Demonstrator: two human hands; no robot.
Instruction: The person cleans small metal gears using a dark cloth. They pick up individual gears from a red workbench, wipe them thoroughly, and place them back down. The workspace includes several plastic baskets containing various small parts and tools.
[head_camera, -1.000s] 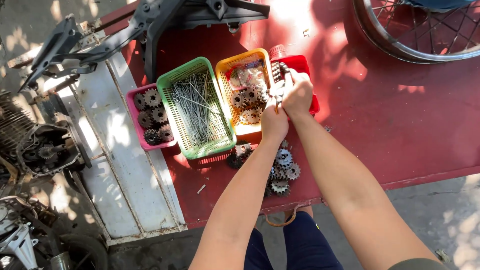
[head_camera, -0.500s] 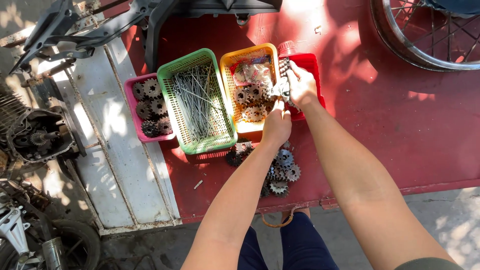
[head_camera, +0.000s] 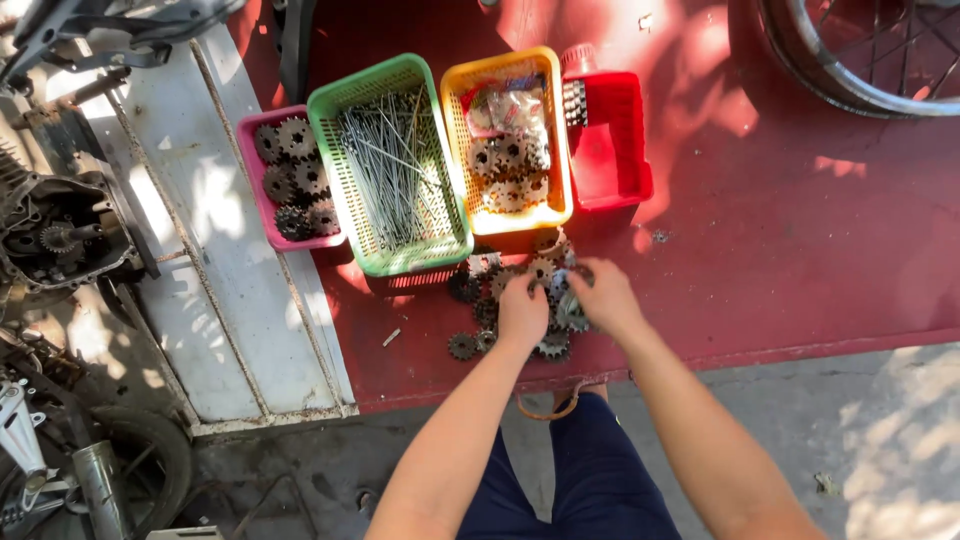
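Observation:
Both my hands rest on a heap of metal sprockets (head_camera: 500, 300) lying on the red table (head_camera: 780, 250), just in front of the baskets. My left hand (head_camera: 522, 312) has its fingers curled down onto sprockets in the middle of the heap. My right hand (head_camera: 601, 296) touches sprockets at the heap's right side; whether it grips one is hidden by the fingers. Behind the heap stand a pink basket (head_camera: 250, 190) of dark sprockets, a green basket (head_camera: 330, 105) of thin metal spokes, a yellow basket (head_camera: 453, 85) of sprockets and plastic bags, and a red tray (head_camera: 615, 150).
A spoked wheel rim (head_camera: 860, 60) lies at the table's back right. Left of the table is a white metal panel (head_camera: 210, 250), with an engine case (head_camera: 60, 230) and scrap parts on the ground beyond it. The table's near edge runs just below my hands.
Both hands have come back from the red tray and yellow basket to the loose sprocket heap at the table's front edge.

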